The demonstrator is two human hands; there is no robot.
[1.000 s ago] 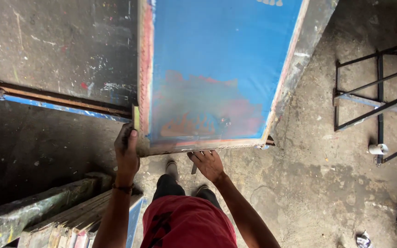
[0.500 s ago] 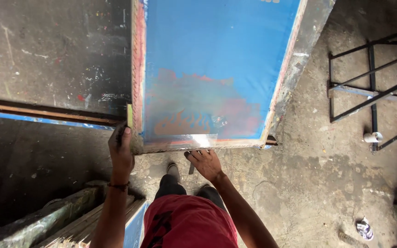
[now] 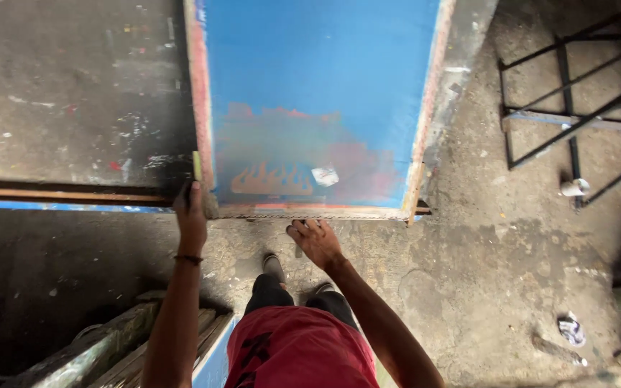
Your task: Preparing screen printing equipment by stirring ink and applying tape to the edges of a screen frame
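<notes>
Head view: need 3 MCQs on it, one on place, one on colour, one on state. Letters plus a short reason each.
1. Where is the left hand?
A. At the near left corner of the framed screen
B. On the metal rack
C. Flat on the floor

2. What colour is most of the screen's mesh?
A. Yellow
B. Blue
C. White

3. What is the state of the right hand?
A. Closed around a hammer
B. Out of view
C. Open with fingers spread, just below the screen's near edge

Answers:
1. A, the left hand sits at the near left corner, closed on a small yellow-green tool that stands along the frame's left side.
2. B, the mesh is blue, with a reddish stained patch and an orange flame-shaped design near the bottom.
3. C, the fingers are splayed and nothing shows in the hand; whether it touches the frame cannot be told.
</notes>
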